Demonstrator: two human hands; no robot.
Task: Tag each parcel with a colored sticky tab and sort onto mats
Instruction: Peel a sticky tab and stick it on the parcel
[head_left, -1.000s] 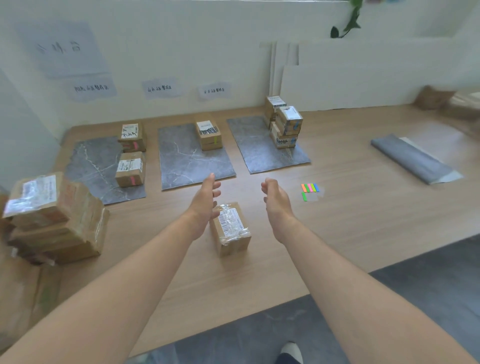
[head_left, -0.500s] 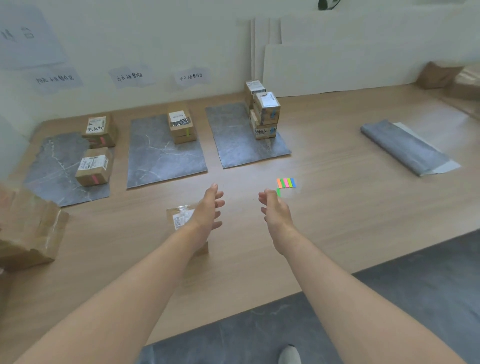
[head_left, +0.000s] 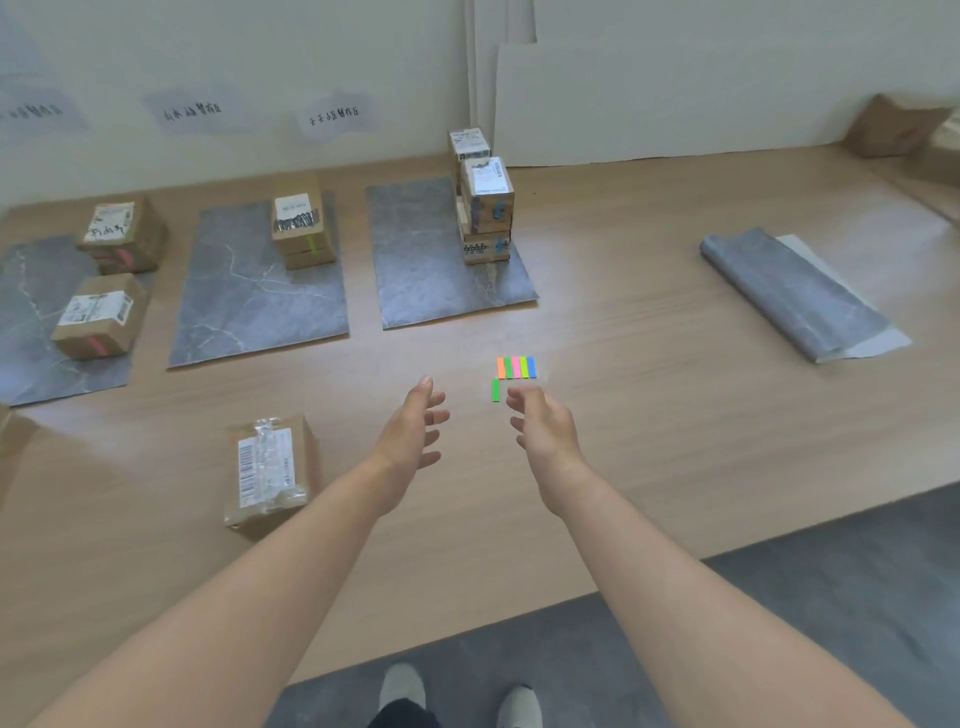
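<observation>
An untagged brown parcel (head_left: 268, 472) with a barcode label lies on the wooden platform at the lower left. My left hand (head_left: 413, 432) hovers to its right, fingers spread, holding nothing. My right hand (head_left: 543, 425) reaches with relaxed fingers just below the strip of colored sticky tabs (head_left: 516, 367); a loose green tab (head_left: 496, 390) lies beside its fingertips. Three grey mats lie ahead: the left mat (head_left: 31, 291) bears two pink-tagged parcels, the middle mat (head_left: 249, 301) holds a green-tagged stack (head_left: 301, 226), and the right mat (head_left: 426, 270) holds a blue-tagged stack (head_left: 483, 202).
A rolled grey mat (head_left: 795, 291) lies at the right of the platform. White boards lean on the wall behind the stacks. A brown parcel (head_left: 901, 127) sits at the far right. The platform's front edge runs below my forearms, with my shoes (head_left: 457, 693) on the dark floor.
My view swung to the right, so the untagged parcel now lies left of both hands. Both hands moved away from it toward the sticky tabs.
</observation>
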